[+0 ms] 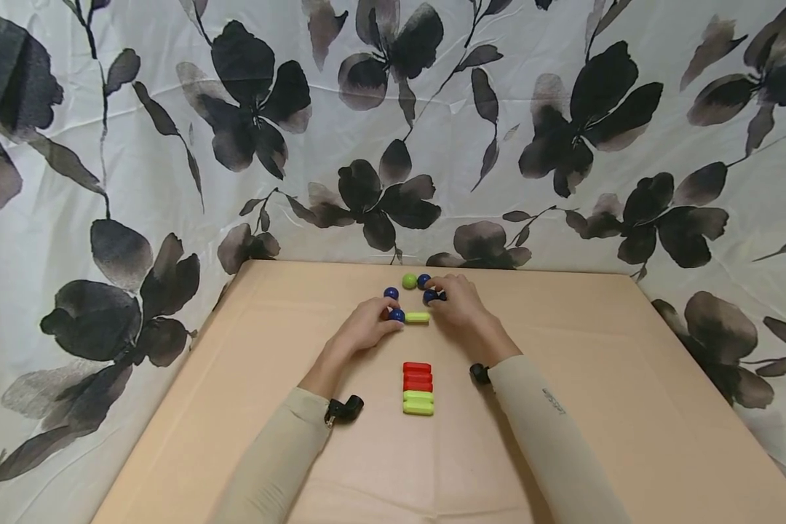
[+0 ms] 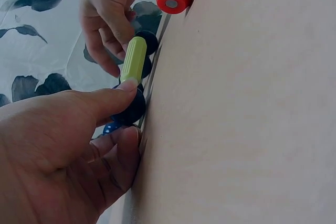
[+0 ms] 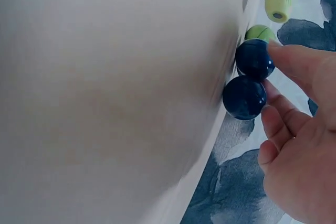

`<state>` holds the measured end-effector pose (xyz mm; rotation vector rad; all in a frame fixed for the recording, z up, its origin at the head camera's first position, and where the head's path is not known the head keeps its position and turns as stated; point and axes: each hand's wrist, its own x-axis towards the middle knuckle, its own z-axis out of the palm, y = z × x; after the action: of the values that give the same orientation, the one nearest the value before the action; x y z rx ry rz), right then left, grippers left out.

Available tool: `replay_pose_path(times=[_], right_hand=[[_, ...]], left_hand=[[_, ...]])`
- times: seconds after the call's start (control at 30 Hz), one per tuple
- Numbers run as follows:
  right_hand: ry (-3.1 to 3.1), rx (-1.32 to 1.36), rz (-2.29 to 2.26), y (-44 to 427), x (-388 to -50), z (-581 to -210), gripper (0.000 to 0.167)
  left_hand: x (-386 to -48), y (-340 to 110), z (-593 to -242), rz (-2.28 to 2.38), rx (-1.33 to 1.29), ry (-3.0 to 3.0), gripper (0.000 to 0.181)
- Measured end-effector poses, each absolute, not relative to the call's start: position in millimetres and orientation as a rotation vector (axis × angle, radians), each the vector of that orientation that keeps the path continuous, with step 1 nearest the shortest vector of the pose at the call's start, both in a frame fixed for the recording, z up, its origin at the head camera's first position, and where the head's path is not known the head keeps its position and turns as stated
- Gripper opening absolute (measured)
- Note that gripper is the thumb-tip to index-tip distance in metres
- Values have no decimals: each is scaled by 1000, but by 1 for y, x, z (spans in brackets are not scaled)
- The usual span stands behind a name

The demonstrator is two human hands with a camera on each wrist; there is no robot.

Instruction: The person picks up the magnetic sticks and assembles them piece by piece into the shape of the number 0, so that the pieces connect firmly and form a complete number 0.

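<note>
In the head view my left hand (image 1: 364, 324) pinches a blue ball (image 1: 396, 315) between thumb and fingers. This ball sits at the left end of a yellow-green rod (image 1: 417, 318); the left wrist view shows my thumb tip at the end of the rod (image 2: 134, 59). My right hand (image 1: 460, 300) holds a blue ball (image 3: 255, 59), thumb on one side and fingers behind. Touching that ball is another blue ball (image 3: 244, 97), near the fingertips. Farther back lie a green ball (image 1: 410, 281) and a blue ball (image 1: 423, 280), side by side. One more blue ball (image 1: 391, 292) lies just beyond my left fingers.
Closer to me on the tan table (image 1: 367, 466), red rods (image 1: 418, 372) and yellow-green rods (image 1: 418, 402) lie side by side in a column between my forearms. The rod ends carry silver discs. A floral cloth (image 1: 471, 145) hangs behind the table's far edge.
</note>
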<state>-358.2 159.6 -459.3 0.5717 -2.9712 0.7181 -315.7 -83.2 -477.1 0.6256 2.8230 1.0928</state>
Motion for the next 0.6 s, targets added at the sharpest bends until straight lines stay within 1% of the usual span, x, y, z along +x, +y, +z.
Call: replay_pose_path(times=[0.27, 0.6], right_hand=[[-3004, 563, 600, 154, -361, -461, 38], [-2988, 610, 580, 152, -363, -464, 35]], left_hand=[[-316, -82, -478, 1097, 633, 2825, 33], [-317, -83, -481, 1096, 617, 2827, 35]])
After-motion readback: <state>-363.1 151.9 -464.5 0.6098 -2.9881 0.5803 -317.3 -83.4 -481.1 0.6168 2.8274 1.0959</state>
